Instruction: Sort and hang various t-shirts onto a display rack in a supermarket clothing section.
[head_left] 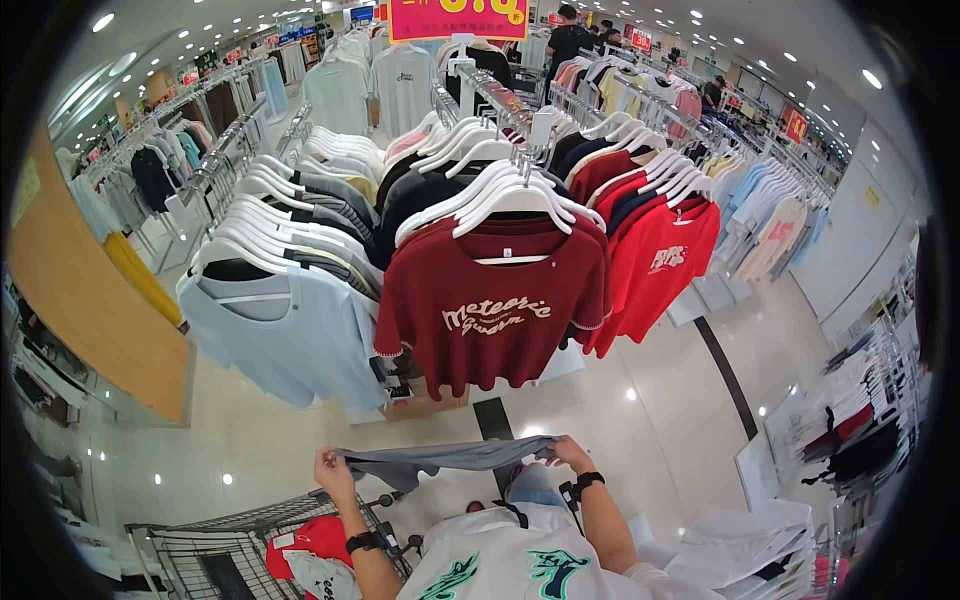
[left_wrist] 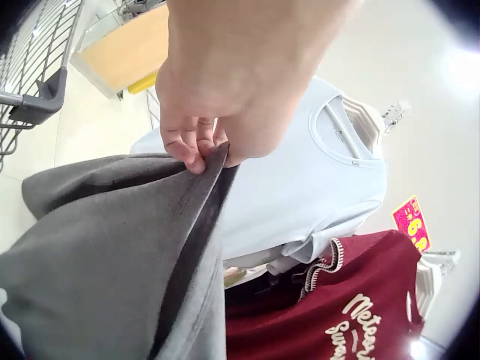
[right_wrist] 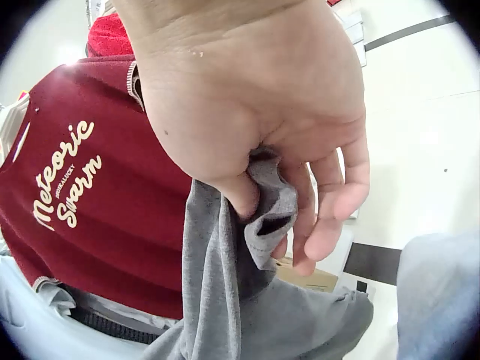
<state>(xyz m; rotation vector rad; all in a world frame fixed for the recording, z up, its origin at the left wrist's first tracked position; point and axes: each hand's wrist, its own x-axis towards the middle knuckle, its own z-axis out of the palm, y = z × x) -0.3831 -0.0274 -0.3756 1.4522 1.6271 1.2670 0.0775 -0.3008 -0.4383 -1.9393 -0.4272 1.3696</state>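
A grey garment is stretched between my two hands at waist height, in front of the clothes racks. My left hand pinches one end; in the left wrist view, thumb and fingers grip an edge of the grey cloth, which hangs in folds below. My right hand holds the other end. In the right wrist view, a bunched part of the cloth sits between the thumb and fingers. Just beyond hang a dark red shirt with pale lettering and a light blue shirt, both on white hangers.
A wire shopping cart stands at lower left, with a red garment and a pale printed one in it. Bright red shirts hang on the right rack. A cardboard box is under the racks. More garments line the far right.
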